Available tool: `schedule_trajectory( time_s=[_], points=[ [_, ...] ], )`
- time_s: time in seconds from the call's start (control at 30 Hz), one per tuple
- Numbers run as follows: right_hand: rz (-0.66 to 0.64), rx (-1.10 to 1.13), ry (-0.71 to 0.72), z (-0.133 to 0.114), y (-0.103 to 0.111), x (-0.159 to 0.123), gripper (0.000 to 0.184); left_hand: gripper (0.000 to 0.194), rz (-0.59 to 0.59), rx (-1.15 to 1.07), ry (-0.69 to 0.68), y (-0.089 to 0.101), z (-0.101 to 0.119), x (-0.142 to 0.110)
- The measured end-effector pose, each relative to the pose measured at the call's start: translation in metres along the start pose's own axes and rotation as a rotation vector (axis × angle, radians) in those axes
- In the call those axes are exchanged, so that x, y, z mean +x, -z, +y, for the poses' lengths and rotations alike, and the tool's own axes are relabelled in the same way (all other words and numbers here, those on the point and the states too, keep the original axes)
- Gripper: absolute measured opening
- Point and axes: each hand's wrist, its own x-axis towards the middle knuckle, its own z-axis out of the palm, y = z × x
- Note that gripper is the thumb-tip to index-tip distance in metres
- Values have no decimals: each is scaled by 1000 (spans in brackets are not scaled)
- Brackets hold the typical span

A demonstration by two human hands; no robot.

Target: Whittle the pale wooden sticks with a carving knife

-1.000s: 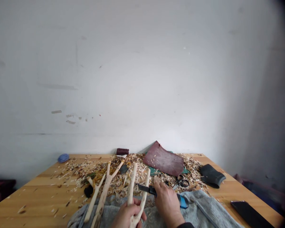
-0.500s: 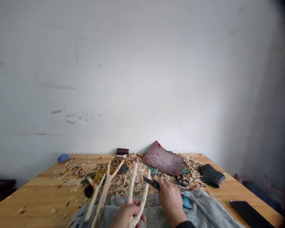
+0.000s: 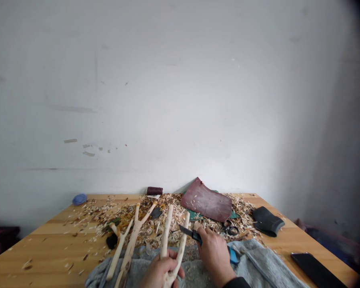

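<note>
My left hand (image 3: 163, 269) is closed around the lower part of a peeled forked stick (image 3: 167, 230), whose two prongs point up and away from me. In my right hand (image 3: 213, 251) is a utility knife (image 3: 195, 235) with a dark blade and a blue-and-black handle. The blade points left and lies at the right prong, partway along it; whether it bites into the wood I cannot tell. Left of my hands, two more peeled forked sticks (image 3: 134, 234) rest on a grey cloth (image 3: 258, 262) at the table's near edge.
Wood shavings (image 3: 174, 200) cover much of the wooden table (image 3: 45, 248). Among them lie a brown leather piece (image 3: 208, 200), scissors (image 3: 231, 229), a dark thread spool (image 3: 155, 191), a blue yarn ball (image 3: 79, 199) and a folded black piece (image 3: 267, 222). A phone (image 3: 316, 269) sits at right. A wall stands behind.
My right hand and the knife have moved slightly left, so the blade now reaches a bit further across the right prong. The left hand and its stick have hardly moved.
</note>
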Motion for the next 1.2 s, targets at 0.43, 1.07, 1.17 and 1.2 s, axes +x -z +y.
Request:
schedule_trajectory(
  time_s=[0.43, 1.07, 1.17, 1.2],
  points=[
    [-27, 1, 38, -9, 4, -3, 36, 22, 0, 24, 4, -2, 3, -3],
    [13, -37, 16, -2, -4, 3, 48, 26, -25, -16, 27, -1, 1, 0],
    [27, -47, 28, 0, -5, 4, 46, 30, -23, -16, 59, 0, 2, 2],
    [33, -48, 32, 1, -6, 5, 45, 32, -18, -19, 65, 0, 2, 3]
  ],
)
